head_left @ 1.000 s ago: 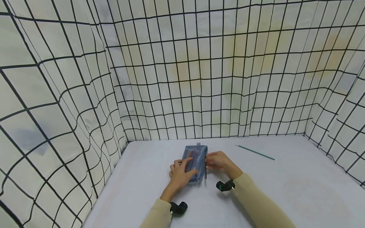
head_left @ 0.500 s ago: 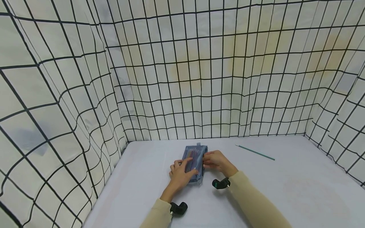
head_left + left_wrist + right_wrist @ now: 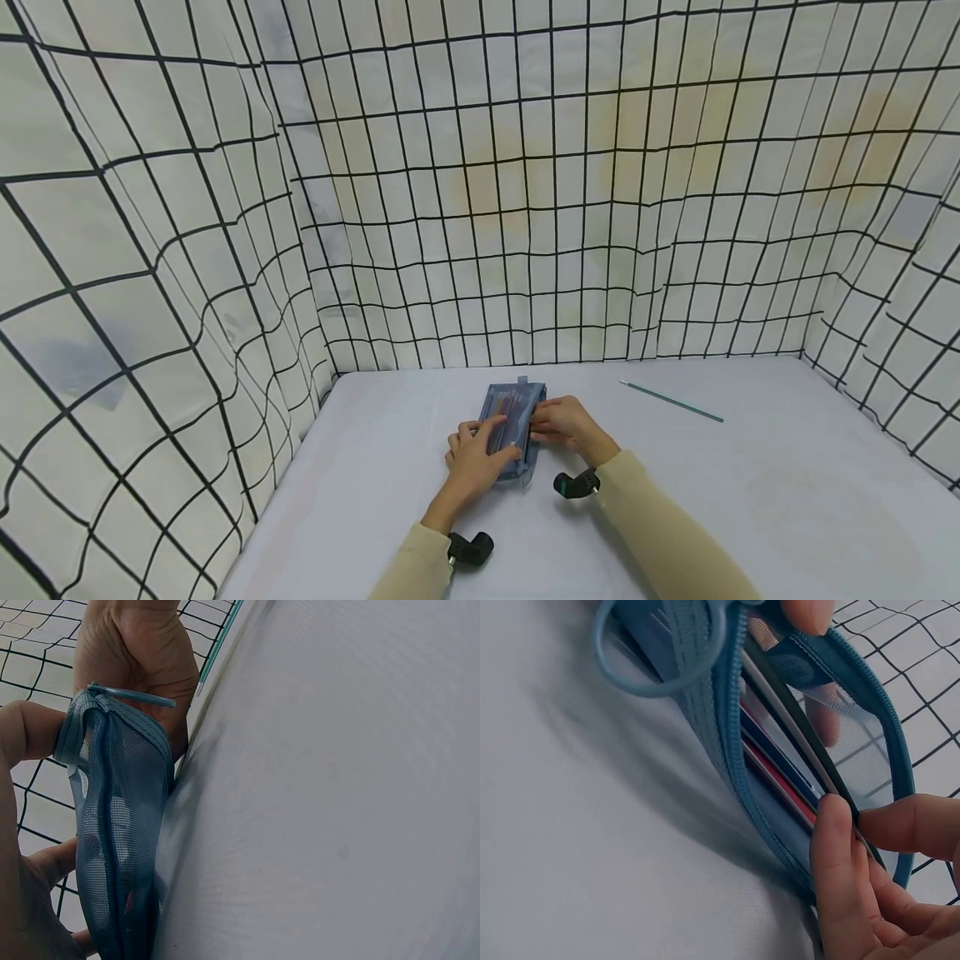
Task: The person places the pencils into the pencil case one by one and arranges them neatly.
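A blue mesh pencil case [image 3: 517, 433] lies on the white table with its zipper side unzipped. My left hand [image 3: 474, 457] holds it, fingers spread over the top and left edge, thumb at the opening's rim. In the right wrist view, my right hand [image 3: 862, 877] pinches a dark pencil [image 3: 804, 724] between thumb and fingers, inside the gaping opening. Red and blue pencils [image 3: 784, 784] lie alongside it in the case. A blue ring-shaped pull [image 3: 649, 690] hangs by the zipper. In the left wrist view, the case [image 3: 120, 825] partly hides the right hand's fingers.
A green pencil [image 3: 671, 401] lies on the table [image 3: 750, 500] to the right of the case. Black netting [image 3: 555, 217] over white sheets closes off the back and sides. Each wrist carries a small black camera [image 3: 471, 548].
My right hand has moved left toward the case, and the dark pencil, earlier along its right edge, has gone inside the opening. The left hand has stayed in place.
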Demonstrator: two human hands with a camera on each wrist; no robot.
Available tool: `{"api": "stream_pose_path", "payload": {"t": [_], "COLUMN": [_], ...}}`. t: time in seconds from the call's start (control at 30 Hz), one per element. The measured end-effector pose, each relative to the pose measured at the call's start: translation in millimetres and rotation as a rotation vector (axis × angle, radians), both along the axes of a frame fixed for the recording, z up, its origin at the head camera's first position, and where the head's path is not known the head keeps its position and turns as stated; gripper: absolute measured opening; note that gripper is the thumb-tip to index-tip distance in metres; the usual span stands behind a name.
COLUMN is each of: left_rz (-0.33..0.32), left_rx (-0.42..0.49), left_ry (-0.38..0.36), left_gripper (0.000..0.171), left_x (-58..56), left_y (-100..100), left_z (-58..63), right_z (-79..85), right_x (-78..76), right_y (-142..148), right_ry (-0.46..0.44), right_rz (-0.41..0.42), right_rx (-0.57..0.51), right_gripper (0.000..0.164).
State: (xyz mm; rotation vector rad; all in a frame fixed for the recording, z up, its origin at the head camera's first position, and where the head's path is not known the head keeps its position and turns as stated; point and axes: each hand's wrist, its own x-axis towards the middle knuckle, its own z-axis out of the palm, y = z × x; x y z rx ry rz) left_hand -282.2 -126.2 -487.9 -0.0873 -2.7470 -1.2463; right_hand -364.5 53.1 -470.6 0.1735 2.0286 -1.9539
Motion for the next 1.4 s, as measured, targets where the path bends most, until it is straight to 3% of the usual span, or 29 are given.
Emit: {"api": "stream_pose_path", "payload": {"t": [0.53,0.87,1.4], "left_rz": [0.003,0.001,-0.009], "left_rx": [0.009,0.008,0.027], "left_ry": [-0.004,-0.003,-0.005], "left_gripper": [0.068,0.067,0.067], "left_x": [-0.2,-0.3,-0.2], "left_y": [-0.6,-0.1,-0.4], "left_z": [0.0,-1.0,-0.9], "right_z": [1.2,-3.7,14.2], "right_x": [2.7,0.8,-2.4], "right_y": [7.9,41.9,105.0], "right_ry": [0.024,0.236,0.45], "right_rz": [-0.017,0.039,0.093], "right_rx": [0.115,0.281,0.422], "right_gripper": [0.038,0.032,0.034]}}
